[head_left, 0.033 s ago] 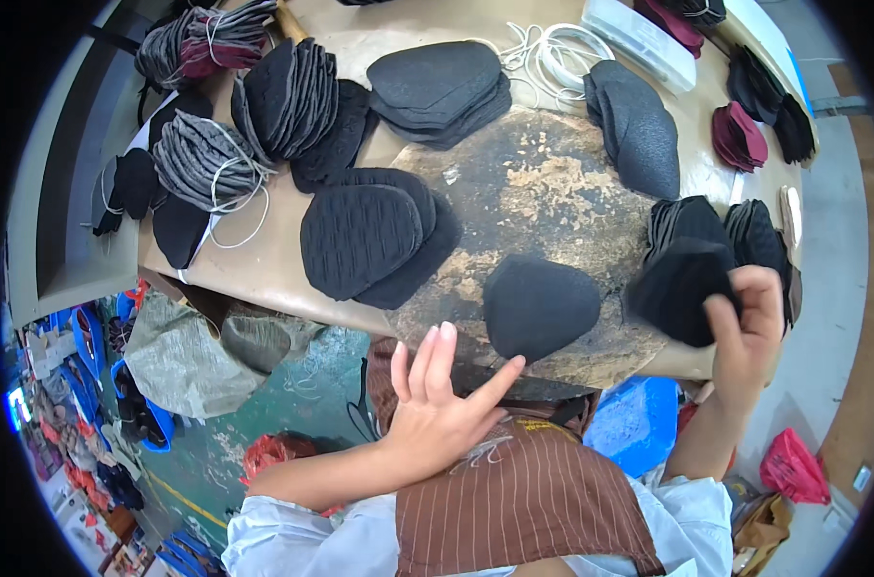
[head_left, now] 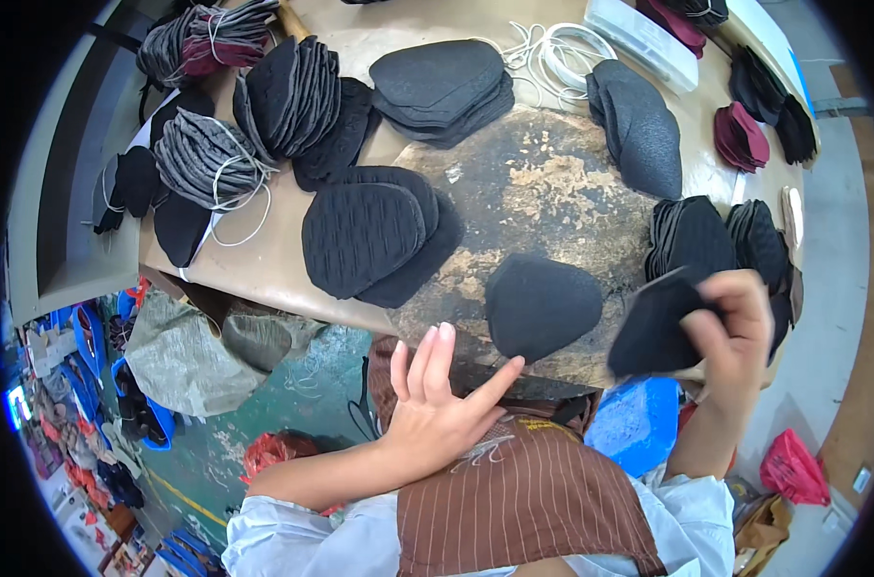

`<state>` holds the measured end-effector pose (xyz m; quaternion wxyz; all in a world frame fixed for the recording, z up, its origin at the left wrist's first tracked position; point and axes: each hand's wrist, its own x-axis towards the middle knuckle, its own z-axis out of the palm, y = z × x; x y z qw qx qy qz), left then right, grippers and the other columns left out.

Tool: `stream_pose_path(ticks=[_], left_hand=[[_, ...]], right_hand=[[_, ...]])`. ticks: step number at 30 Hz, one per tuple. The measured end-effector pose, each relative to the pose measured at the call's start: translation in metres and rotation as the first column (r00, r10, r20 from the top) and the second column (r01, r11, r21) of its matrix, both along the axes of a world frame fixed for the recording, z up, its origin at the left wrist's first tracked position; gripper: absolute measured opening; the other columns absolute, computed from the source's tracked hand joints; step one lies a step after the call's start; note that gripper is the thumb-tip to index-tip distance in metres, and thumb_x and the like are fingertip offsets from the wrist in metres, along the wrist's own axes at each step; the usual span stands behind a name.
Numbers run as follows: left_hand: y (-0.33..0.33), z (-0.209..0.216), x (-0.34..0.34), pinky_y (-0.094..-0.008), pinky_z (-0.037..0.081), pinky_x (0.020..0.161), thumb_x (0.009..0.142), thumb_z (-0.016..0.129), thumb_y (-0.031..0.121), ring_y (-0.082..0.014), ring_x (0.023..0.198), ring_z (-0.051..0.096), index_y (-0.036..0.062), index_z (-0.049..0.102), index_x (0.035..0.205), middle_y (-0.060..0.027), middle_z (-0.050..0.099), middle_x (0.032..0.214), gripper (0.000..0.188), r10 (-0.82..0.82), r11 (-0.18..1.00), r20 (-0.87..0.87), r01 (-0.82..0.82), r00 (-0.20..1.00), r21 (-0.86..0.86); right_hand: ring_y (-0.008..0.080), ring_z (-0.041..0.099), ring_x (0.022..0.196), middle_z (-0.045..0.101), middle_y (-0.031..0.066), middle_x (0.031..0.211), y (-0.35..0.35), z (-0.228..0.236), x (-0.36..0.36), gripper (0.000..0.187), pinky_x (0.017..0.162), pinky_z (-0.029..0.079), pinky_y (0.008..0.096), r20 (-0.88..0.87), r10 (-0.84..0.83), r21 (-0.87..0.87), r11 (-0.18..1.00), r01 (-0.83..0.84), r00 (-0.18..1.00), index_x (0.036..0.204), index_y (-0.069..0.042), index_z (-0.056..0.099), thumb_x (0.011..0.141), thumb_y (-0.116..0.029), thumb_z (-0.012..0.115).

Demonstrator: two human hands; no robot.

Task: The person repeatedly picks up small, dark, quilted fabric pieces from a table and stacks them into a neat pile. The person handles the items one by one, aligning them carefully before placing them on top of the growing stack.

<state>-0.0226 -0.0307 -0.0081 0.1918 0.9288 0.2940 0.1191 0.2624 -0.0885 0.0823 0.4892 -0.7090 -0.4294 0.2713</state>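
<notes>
A rounded black piece of padded material point(head_left: 543, 306) lies flat on the worn board point(head_left: 552, 197) in front of me. My left hand point(head_left: 439, 409) is open at the board's near edge, its index fingertip touching or almost touching that piece. Pinched between the fingers of my right hand point(head_left: 735, 332) is another black fabric piece point(head_left: 653, 332), raised and tilted at the board's right side. Just behind it stands a stack of black pieces point(head_left: 692, 234). Left of the flat piece are overlapping ribbed black pieces point(head_left: 365, 240).
Smooth black pieces point(head_left: 442, 87) are piled at the back, with another dark fanned pile point(head_left: 639, 130) to the right. Tied grey bundles point(head_left: 206, 159) sit at the left. White cord point(head_left: 567, 53) lies beside a clear plastic box point(head_left: 641, 43). A blue container point(head_left: 634, 423) stands below the table edge.
My right hand has drawn the black piece slightly left and nearer to me, away from the stack. My left hand has stayed in place.
</notes>
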Motion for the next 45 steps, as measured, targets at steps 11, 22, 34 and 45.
stream_pose_path(ticks=[11,22,34,45], left_hand=[[-0.006,-0.005,-0.007,-0.0542,0.015,0.107,0.07,0.076,0.032,-0.0268,0.123,0.044,0.0231,0.062,0.119,-0.0236,0.038,0.14,0.052,-0.018,0.996,0.127,0.029,0.992,-0.08],[-0.005,-0.01,-0.008,-0.0547,0.016,0.106,0.072,0.074,0.031,-0.0223,0.12,0.047,0.0183,0.059,0.12,-0.0207,0.041,0.138,0.052,-0.051,0.994,0.161,0.066,0.986,-0.089],[-0.003,-0.012,0.003,-0.0497,0.019,0.106,0.084,0.055,0.025,-0.018,0.123,0.044,0.0139,0.052,0.132,-0.0101,0.04,0.138,0.049,-0.071,0.992,0.03,0.067,0.997,0.111],[0.03,0.005,0.037,-0.0435,0.028,0.096,0.075,0.067,0.049,-0.0258,0.122,0.044,0.0102,0.053,0.084,-0.015,0.04,0.146,0.042,-0.232,0.972,-0.026,0.231,0.972,-0.034]], right_hand=[[0.0065,0.058,0.083,0.064,0.003,0.087,0.05,-0.065,-0.033,0.017,0.076,0.047,0.023,-0.303,0.269,-0.184,0.925,-0.333,0.914,0.095,0.001,0.057,0.083,-0.001,0.068],[0.005,0.054,0.085,0.058,-0.0009,0.089,0.048,-0.066,-0.036,0.021,0.077,0.045,0.0207,-0.261,0.26,-0.239,0.916,-0.323,0.93,0.097,-0.001,0.055,0.081,0.004,0.068],[0.0093,0.065,0.08,0.071,0.0083,0.086,0.052,-0.064,-0.041,0.019,0.07,0.052,0.0247,-0.118,0.238,-0.276,0.925,-0.262,0.964,0.094,0.003,0.065,0.079,-0.003,0.074],[0.0154,0.059,0.058,0.061,0.0086,0.073,0.057,-0.054,-0.036,0.016,0.054,0.047,0.0268,0.234,0.27,-0.423,0.893,-0.152,0.934,0.085,0.001,0.062,0.077,-0.006,0.074]])
